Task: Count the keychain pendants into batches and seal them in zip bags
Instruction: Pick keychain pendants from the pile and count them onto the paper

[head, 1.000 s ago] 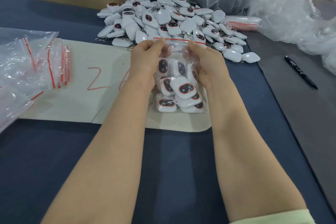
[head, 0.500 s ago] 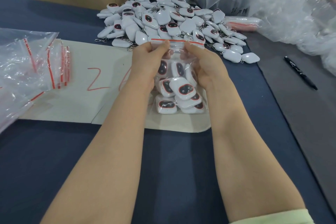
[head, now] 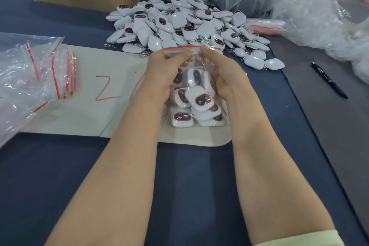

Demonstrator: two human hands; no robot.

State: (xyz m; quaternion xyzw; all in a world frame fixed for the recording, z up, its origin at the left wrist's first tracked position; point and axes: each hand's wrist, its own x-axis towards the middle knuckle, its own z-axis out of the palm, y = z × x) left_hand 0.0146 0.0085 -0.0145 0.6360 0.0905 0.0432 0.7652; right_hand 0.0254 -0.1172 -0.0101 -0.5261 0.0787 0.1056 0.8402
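Hands have been brought together along the top of the bag point(head: 196, 104): a second ago they were pinching the red zip strip point(head: 185, 47) near its two ends, and now the thumbs nearly meet at its middle. The left hand point(head: 162, 75) is pinched on the bag's top edge left of centre, the right hand point(head: 223, 75) likewise just right of centre, and the bag is held upright between them with its base resting on the beige card point(head: 83, 106). A batch of pendants point(head: 199, 99) is packed inside, stacked in the lower part. From this narrowing of the grip it is judged that the zip is being pressed shut from the ends inward, and that this batch is nearly sealed; whether the strip is fully closed cannot be told. The loose pile point(head: 185, 26) of pendants lies just behind the hands, so many batches are left. Empty bags point(head: 40, 70) are kept on the left, a pen point(head: 329, 81) well to the right.
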